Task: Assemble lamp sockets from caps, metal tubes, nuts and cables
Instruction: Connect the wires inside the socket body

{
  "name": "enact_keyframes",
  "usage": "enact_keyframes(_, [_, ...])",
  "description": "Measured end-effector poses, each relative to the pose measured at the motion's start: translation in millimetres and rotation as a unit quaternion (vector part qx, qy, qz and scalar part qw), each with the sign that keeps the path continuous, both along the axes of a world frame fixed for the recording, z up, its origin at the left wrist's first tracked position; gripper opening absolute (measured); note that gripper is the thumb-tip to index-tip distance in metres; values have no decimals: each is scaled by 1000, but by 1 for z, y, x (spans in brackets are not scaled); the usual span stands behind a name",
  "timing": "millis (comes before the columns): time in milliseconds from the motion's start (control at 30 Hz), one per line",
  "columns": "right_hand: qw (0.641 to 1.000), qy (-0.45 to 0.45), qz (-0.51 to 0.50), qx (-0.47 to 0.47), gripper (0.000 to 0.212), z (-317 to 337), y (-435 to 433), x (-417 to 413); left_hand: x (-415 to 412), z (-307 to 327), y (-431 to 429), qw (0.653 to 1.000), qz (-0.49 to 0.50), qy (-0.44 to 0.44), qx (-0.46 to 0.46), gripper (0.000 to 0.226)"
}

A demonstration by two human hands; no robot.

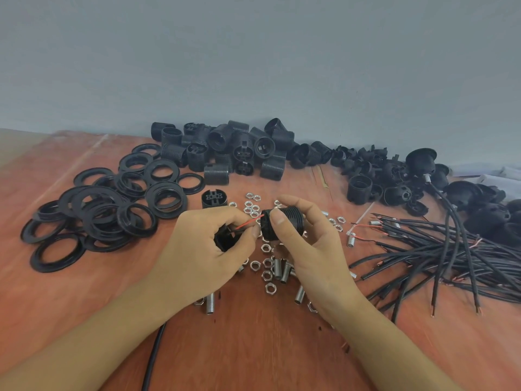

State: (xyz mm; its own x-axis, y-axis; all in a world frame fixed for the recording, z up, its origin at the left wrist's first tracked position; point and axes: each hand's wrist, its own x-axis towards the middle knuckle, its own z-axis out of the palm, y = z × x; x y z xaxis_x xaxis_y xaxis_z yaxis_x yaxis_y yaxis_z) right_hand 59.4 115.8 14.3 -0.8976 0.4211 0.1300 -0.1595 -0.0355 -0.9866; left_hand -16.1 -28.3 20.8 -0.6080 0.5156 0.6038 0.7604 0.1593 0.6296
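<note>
1. Socket body (290,214) is held up over the middle of the table (253,348), gripped between the thumb and curled fingers of the right hand (307,249).
2. A black cap (225,239) is wrapped in the curled fingers of the left hand (203,249), with a red wire (248,222) pinched at the fingertips and aimed at the socket's base. Whether it's touching yet can't be told.
3. Best guess for this step: the bare ends should be kept straight and fed in 1 at a time, the socket held steady, and the cable (153,359) trailing off the near edge left slack.
4. The reddish table is littered with nuts (267,275) and metal tubes (284,270) under the hands. Flat rings (112,210) are heaped left, spare sockets (234,148) are piled at the back, and loose cables (451,249) are fanned out right.
5. Only a plain grey-blue wall (253,52) can be seen behind.
</note>
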Motion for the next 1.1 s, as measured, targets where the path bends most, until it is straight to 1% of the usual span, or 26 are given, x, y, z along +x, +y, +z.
enact_keyframes(133, [999,-9,29,-21,34,0,0,-1,-3,-1,-1,998,2,52,-18,12])
enact_keyframes(233, [996,-15,58,-67,35,2,5,-1,-1,-1,0,998,1,58,-23,12])
enact_keyframes(300, [995,-16,63,-74,38,4,7,-2,1,-2,1,998,-3,56,-19,13])
enact_keyframes(367, [997,-18,50,-62,44,4,7,-2,1,-3,1,998,-5,68,-13,15])
enact_keyframes(433, [999,-21,29,-24,47,3,7,-2,1,-3,-1,996,-3,83,-20,17])
enact_keyframes(500, [1000,-17,16,8,45,2,4,-1,0,-5,-2,995,0,94,-37,18])
enact_keyframes(567, [1000,-7,20,4,37,2,1,0,1,-6,-1,994,1,99,-48,17])
enact_keyframes(667, [1000,6,13,9,29,1,-3,0,1,-8,0,995,1,97,-38,16])
enact_keyframes(867, [999,29,7,41,23,-4,-10,1,3,-10,1,996,-1,81,-26,17])
enact_keyframes(967, [996,42,13,78,23,-2,-9,2,5,-11,2,998,-1,55,-8,15])
enact_keyframes(1033, [996,45,31,71,25,2,-7,3,6,-9,4,1000,-2,22,9,12])
enact_keyframes(1100, [998,39,37,43,28,5,-5,2,6,-7,5,1000,-5,-1,23,12])
